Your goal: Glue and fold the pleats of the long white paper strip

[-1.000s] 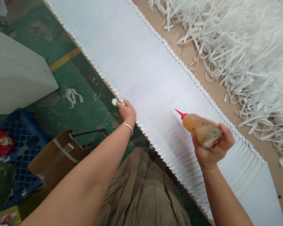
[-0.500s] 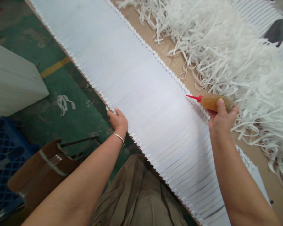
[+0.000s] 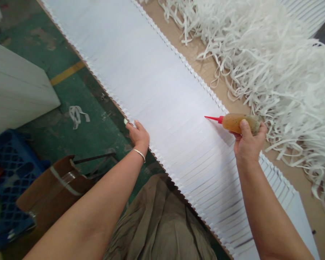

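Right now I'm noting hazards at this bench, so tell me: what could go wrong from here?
The bottle in the right hand has its red nozzle over the sheets; a stray squeeze might drip on them.
The left hand is at their near edge and could nudge the overlapping rows askew.
Loose strips lie close beyond the right hand and might snag on it.

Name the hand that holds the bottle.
The right hand, wrapped around the red-tipped bottle; the left hand is at the edge of the white sheets.
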{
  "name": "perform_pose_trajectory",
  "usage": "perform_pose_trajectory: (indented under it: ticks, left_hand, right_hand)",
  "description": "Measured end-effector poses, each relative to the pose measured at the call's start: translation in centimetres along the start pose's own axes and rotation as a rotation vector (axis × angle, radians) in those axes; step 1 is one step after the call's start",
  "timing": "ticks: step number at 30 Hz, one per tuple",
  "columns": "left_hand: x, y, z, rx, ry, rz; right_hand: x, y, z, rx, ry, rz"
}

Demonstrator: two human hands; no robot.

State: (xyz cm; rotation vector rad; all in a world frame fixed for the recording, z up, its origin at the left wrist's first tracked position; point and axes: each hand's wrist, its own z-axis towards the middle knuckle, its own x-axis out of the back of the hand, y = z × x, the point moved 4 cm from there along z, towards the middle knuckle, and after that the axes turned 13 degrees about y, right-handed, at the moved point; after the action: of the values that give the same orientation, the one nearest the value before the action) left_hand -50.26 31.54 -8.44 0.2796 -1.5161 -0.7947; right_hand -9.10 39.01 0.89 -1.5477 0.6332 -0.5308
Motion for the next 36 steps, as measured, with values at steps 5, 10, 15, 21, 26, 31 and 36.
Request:
perform_pose_trajectory:
  ticks: [5, 10, 15, 21, 26, 31, 36]
  left_hand:
    - [-0.2, -0.2, 0.0, -0.004, 0.006, -0.012]
    - [-0.1, 0.1, -0.2, -0.010, 0.002, -0.010]
    - [0.0, 0.2, -0.3, -0.007, -0.014, -0.007]
    - [0.2, 0.4, -0.5, 0.021, -0.022, -0.014]
    - [0.2, 0.5, -0.6, 0.035, -0.023, -0.017]
    - [0.3, 0.6, -0.6, 0.022, -0.036, 0.003]
    - [0.2, 0.5, -0.5, 0.018, -0.018, 0.005]
  right_hand:
    - [0.5, 0.1, -3.3, -0.015, -0.036, -0.039]
    - [1.2, 0.8, -6.3, 0.018, -0.051, -0.125]
    - [2.0, 0.9, -9.6, 0.068, -0.093, -0.242]
    - [2.2, 0.3, -13.6, 0.138, -0.168, -0.384]
    - [1.5, -0.6, -16.2, 0.207, -0.258, -0.452]
    - [1.3, -0.9, -18.0, 0.369, -0.334, -0.444]
    - [1.5, -1.6, -17.6, 0.587, -0.542, -0.232]
